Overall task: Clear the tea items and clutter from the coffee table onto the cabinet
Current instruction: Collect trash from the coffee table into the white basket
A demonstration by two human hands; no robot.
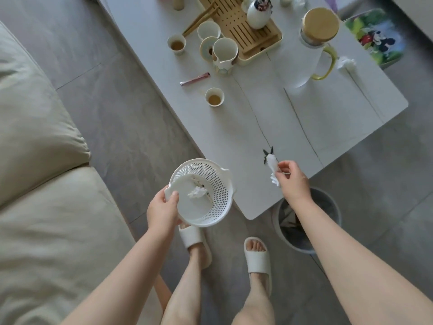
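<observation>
**Basket in one hand, tissue in the other**

The left hand (164,208) grips the rim of a white perforated basket (203,192) (a crumpled tissue already lies inside) beside the coffee table (293,127). The right hand (291,180) pinches a crumpled white tissue (273,165) at the table's near edge, touching what may be a small black clip (267,154). Teacups stand farther back.

basket (206,198) in left hand (162,211)
</observation>
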